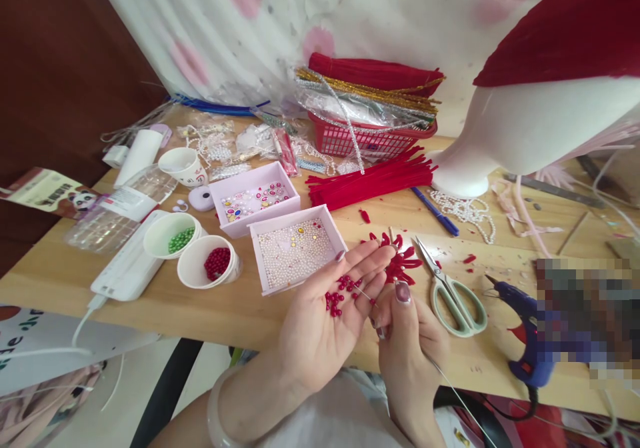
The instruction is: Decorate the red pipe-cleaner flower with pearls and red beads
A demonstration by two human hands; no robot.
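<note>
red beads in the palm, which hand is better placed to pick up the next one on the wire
Right. The right hand pinches the wire, whose tip lies right by the red beads; the left hand is open, palm up, serving as their tray.

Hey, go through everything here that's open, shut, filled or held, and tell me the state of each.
left hand, open, palm up, cupping red beads
right hand, pinched shut on wire
scissors, closed, lying flat
pearl tray, uncovered, floor covered in pearls
glue gun, lying on the table
</note>
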